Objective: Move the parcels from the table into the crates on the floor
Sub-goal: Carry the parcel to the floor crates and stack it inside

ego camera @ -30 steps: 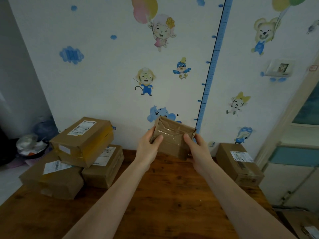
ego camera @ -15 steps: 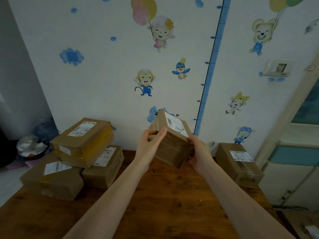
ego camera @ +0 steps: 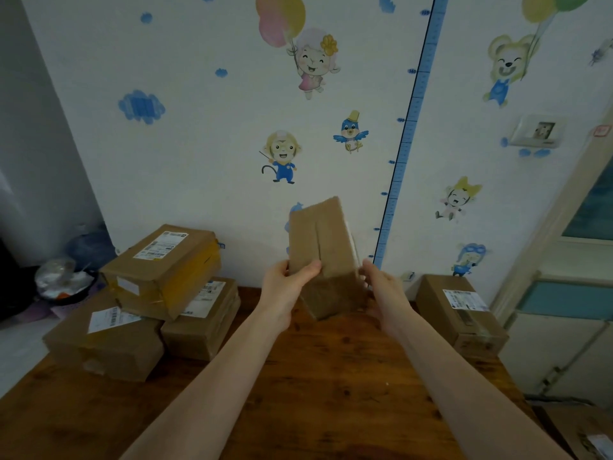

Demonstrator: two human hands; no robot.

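Plain brown cardboard parcel [ego camera: 323,247] w/ centre seam, tilted above wood-grain counter [ego camera: 331,376] — left hand [ego camera: 288,287] & right hand [ego camera: 381,290] clamped on its sides; label text unreadable.

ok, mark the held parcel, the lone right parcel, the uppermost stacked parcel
held parcel [ego camera: 319,239], head view, upper face
lone right parcel [ego camera: 446,302], head view, top face
uppermost stacked parcel [ego camera: 156,260], head view, top face

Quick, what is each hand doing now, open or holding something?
Left hand: holds the small parcel, thumb on its front.
Right hand: holds the same parcel by its right side.
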